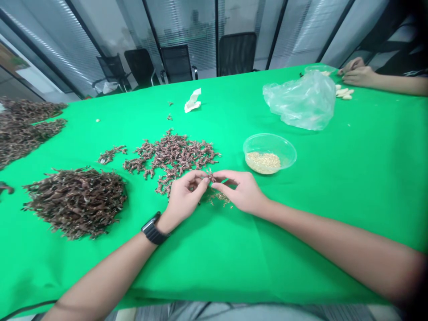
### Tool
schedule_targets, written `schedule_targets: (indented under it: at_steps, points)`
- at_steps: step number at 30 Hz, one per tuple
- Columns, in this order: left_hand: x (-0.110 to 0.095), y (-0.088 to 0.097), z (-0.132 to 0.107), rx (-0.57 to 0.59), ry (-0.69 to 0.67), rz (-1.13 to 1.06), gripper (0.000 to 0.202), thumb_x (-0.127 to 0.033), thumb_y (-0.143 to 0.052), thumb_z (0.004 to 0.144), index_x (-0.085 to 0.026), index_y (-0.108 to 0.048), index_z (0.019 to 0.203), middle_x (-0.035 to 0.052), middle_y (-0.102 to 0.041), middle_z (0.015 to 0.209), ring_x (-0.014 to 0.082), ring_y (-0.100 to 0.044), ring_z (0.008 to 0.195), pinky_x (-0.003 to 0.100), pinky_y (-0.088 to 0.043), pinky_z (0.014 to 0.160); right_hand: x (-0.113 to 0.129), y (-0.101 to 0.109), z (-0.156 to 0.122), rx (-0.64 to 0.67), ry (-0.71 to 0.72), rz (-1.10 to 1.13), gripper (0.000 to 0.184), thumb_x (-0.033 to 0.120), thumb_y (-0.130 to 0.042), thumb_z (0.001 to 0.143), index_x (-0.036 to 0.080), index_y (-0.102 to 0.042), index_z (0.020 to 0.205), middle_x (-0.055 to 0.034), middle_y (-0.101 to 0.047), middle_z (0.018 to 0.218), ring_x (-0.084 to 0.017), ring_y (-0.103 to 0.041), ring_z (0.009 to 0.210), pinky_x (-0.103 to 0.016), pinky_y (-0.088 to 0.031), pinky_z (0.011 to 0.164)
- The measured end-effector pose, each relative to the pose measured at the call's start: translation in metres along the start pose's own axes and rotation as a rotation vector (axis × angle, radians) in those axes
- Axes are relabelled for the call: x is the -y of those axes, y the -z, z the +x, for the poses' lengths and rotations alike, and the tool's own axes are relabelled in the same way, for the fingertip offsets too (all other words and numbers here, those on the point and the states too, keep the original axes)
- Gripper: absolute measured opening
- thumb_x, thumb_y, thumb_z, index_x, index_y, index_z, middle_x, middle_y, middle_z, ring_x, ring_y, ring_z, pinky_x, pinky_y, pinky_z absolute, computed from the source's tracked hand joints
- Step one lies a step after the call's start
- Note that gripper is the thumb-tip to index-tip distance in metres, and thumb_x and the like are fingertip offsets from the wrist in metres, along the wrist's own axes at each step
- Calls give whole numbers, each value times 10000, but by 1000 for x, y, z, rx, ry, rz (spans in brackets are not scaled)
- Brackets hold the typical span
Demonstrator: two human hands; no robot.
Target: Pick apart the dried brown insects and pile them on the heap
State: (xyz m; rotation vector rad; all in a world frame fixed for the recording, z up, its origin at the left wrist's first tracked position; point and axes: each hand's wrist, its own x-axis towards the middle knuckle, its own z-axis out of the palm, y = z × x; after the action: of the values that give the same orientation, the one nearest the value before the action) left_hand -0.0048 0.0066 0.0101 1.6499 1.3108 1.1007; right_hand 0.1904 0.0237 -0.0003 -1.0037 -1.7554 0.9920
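Above the green cloth, the fingertips of my left hand [185,191] and my right hand [245,191] meet, both pinching one small brown limbed piece [211,177]. My fingers partly cover it, so its exact kind is unclear. Tiny golden bits [221,199] lie scattered on the cloth just below my fingers. Beyond my left hand spreads a loose heap of similar small brown pieces [180,154]. To the right of that heap, a clear round plastic bowl [288,156] holds many golden bits [265,161].
A taller pile of brown pieces [78,200] sits at left, with more heaps [26,129] behind. A crumpled clear plastic bag [304,100] and a white paper scrap [193,101] lie farther back. Another person's hands [359,73] rest at far right, near whitish pieces [344,92].
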Motion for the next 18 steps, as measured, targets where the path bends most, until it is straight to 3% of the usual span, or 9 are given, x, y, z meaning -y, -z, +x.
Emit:
schedule_targets:
  at_steps: [11, 18]
  points:
    - [-2, 2, -1, 18, -33, 59, 254, -390, -656, 930, -145, -723, 925, 15, -644, 660, 113, -554, 568, 214, -423, 533, 3, -2, -1, -9, 44, -88, 258, 347, -730, 890, 207, -800, 1096, -87, -788, 1122, -253, -749, 1003, -373, -595, 883]
    - [-4, 2, -3, -26, -184, 227, 162, -287, -641, 939, -165, -743, 906, -3, -656, 671, 95, -513, 555, 207, -387, 523, 5, -4, -4, -27, 33, -68, 240, 317, -731, 885, 192, -809, 1075, -85, -791, 1113, -256, -751, 998, -374, -579, 913]
